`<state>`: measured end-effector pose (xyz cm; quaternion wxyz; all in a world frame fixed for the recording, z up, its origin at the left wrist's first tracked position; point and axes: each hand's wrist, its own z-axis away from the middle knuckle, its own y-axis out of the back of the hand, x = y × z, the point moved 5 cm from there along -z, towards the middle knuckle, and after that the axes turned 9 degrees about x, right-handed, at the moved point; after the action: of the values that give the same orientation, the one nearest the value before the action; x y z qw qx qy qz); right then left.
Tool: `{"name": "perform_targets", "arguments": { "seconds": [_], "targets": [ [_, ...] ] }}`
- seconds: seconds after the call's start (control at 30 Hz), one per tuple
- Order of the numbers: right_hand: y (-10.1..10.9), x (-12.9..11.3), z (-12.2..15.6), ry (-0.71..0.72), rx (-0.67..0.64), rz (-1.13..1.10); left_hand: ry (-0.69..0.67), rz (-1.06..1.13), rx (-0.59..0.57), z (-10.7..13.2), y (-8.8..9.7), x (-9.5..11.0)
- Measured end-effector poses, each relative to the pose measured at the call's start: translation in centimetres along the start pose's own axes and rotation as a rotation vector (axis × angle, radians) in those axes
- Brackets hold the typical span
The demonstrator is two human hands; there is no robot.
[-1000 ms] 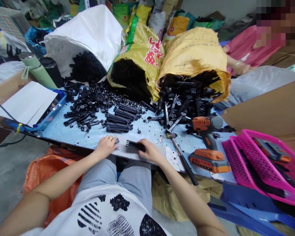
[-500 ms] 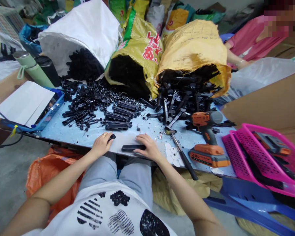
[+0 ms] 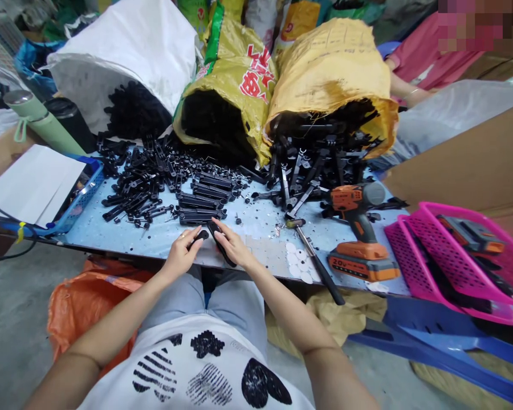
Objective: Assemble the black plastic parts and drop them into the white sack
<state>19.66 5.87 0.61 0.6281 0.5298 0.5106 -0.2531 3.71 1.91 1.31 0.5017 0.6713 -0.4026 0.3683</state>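
My left hand (image 3: 183,250) is closed round a small black plastic part (image 3: 199,238) at the table's front edge. Close beside it, my right hand (image 3: 231,245) grips a long black plastic bar (image 3: 220,245), tilted with its upper end toward the left hand. The two pieces lie very near each other; whether they touch I cannot tell. Just beyond the hands, several similar black bars (image 3: 200,215) are lined up on the blue tabletop (image 3: 154,242). A heap of small black parts (image 3: 139,182) spreads to their left.
A hammer (image 3: 314,256) and an orange cordless drill (image 3: 354,228) lie to the right, before pink baskets (image 3: 453,262). Sacks of black parts, one white (image 3: 123,51) and one yellow (image 3: 329,74), stand behind. At left sits a blue basket (image 3: 81,199). Another person's arm (image 3: 406,91) shows at far right.
My right hand has moved left with the black bar, which has turned from lying level to slanting. It is now beside my left hand, which still holds its small part.
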Motion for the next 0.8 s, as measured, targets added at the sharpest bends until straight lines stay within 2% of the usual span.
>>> {"name": "perform_targets", "arguments": {
  "seconds": [0.07,0.13,0.3,0.4,0.5,0.6,0.67,0.8],
  "targets": [
    [-0.6,-0.3,0.4,-0.127,-0.046,-0.265,-0.064,-0.015,0.044,-0.1,-0.1,1.2],
    [-0.5,-0.7,0.7,-0.143,-0.072,-0.377,-0.124,-0.039,0.059,-0.2,-0.1,2.5],
    [1.4,-1.5,1.0,0.071,-0.041,-0.202,-0.213,-0.105,0.048,0.3,-0.3,4.3],
    [1.2,-1.7,1.5,0.087,0.064,-0.187,-0.256,-0.114,0.188,0.8,-0.7,5.0],
    [0.1,-2.0,2.1,0.079,0.160,-0.214,-0.299,-0.103,0.338,1.2,-1.3,5.7],
    [-0.7,-2.7,2.7,0.122,0.261,-0.189,-0.354,-0.069,0.408,1.2,-1.2,6.2],
    [-0.9,-3.0,3.0,0.148,0.305,-0.187,-0.400,-0.058,0.384,0.9,-0.9,6.5],
    [-1.2,-2.5,3.4,0.125,0.349,-0.189,-0.451,-0.053,0.240,-0.3,-0.2,6.7]
  ]
}}
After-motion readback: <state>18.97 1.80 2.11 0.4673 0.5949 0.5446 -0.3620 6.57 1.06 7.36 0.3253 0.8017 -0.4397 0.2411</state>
